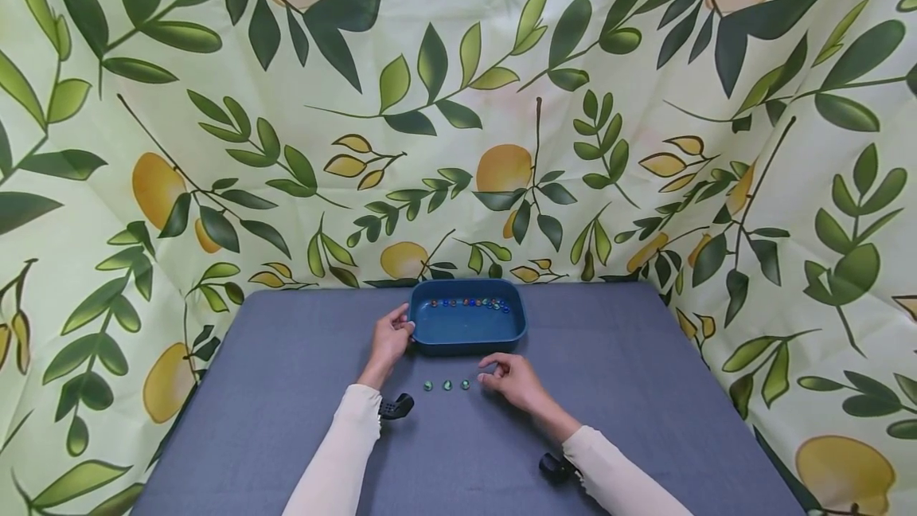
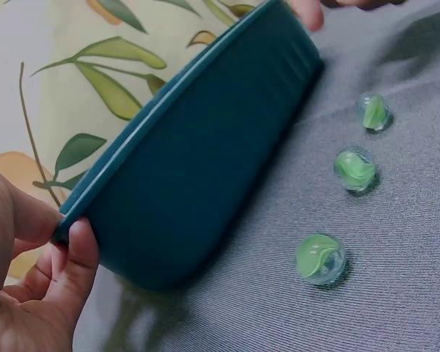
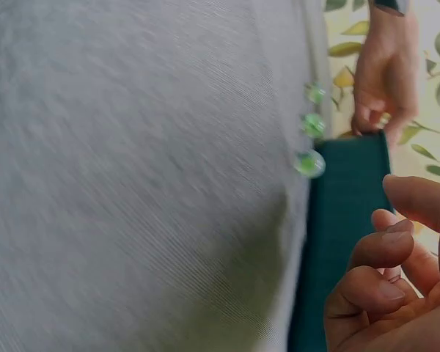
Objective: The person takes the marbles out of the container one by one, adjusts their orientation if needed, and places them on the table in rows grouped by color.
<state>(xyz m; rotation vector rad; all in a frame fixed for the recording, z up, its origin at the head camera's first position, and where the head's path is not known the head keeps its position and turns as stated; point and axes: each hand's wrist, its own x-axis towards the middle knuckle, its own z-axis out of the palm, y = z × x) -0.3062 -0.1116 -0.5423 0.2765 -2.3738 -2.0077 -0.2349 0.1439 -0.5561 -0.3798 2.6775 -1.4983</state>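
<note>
A blue plastic tub stands on the cloth, with several small marbles in orange, blue and green lying along its far inner side. My left hand pinches the left end of its rim between thumb and fingers, seen close up in the left wrist view. Three clear marbles with green swirls lie in a row in front of the tub: a left one, a middle one and a right one. Just right of that row hovers my right hand, fingers loosely bent and apart, nothing seen between them.
A grey-blue cloth covers the table. Behind and at both sides hangs a curtain printed with leaves and yellow fruit. Black straps with cameras sit on the left wrist and the right wrist.
</note>
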